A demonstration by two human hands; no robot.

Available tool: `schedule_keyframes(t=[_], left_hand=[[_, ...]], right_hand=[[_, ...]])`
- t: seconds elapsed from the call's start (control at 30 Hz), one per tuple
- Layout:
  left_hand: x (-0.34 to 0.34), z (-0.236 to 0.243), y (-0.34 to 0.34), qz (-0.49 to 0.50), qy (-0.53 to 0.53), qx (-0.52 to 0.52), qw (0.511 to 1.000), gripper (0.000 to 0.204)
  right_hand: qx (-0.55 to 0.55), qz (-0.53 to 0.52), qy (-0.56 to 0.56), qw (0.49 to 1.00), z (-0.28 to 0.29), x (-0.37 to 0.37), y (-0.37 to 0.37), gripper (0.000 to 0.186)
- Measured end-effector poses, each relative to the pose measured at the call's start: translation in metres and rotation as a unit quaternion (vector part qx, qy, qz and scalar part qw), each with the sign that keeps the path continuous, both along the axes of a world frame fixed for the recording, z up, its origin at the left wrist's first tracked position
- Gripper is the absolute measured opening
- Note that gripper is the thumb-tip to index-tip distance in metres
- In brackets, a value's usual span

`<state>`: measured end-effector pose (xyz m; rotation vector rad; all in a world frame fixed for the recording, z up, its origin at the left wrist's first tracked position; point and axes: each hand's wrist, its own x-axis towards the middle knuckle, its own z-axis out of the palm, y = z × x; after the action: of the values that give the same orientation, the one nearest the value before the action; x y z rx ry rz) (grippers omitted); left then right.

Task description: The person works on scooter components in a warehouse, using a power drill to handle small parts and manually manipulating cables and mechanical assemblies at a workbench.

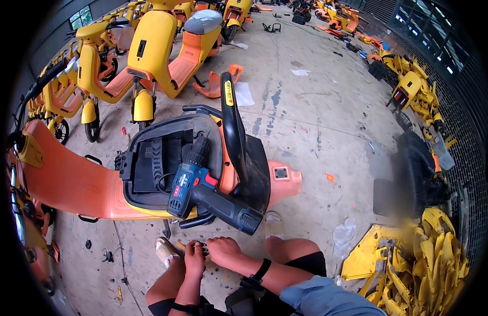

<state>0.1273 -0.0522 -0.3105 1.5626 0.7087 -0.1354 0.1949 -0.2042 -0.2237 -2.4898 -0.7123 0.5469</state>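
Note:
My left hand (194, 257) and my right hand (223, 250) meet low in front of me, between my knees. The fingers of both are closed around something small and dark, too small to name. Just beyond them stands a partly stripped scooter (78, 168) with an orange body. A blue and black cordless drill (186, 185) lies across its open black seat compartment (144, 158), battery end toward me. Behind the drill rises a black curved grab bar (234, 126) with a yellow label. Neither hand touches the drill.
Several yellow and orange scooters (152, 45) stand in rows at the far left. Yellow plastic panels (428, 258) are heaped at the lower right. Black parts (415, 163) sit along the right side. Small debris, a clear plastic bag (344, 234) and an orange scrap (330, 177) lie on the concrete floor.

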Motion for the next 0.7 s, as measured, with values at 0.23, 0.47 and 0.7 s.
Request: schedule_keyframes(t=[0.23, 0.47, 0.7], left_hand=[[0.002, 0.027, -0.01, -0.004, -0.017, -0.013, 1.0, 0.022], [-0.006, 0.002, -0.001, -0.011, -0.031, -0.018, 0.999, 0.022], [-0.005, 0.014, -0.006, 0.013, -0.044, -0.071, 0.996, 0.021]], right_hand=[[0.008, -0.028, -0.016, 0.999, 0.0, -0.001, -0.008, 0.015], [-0.009, -0.015, 0.057, 0.998, -0.002, -0.002, 0.0, 0.017], [-0.015, 0.001, 0.075, 0.997, 0.01, -0.001, -0.003, 0.018]])
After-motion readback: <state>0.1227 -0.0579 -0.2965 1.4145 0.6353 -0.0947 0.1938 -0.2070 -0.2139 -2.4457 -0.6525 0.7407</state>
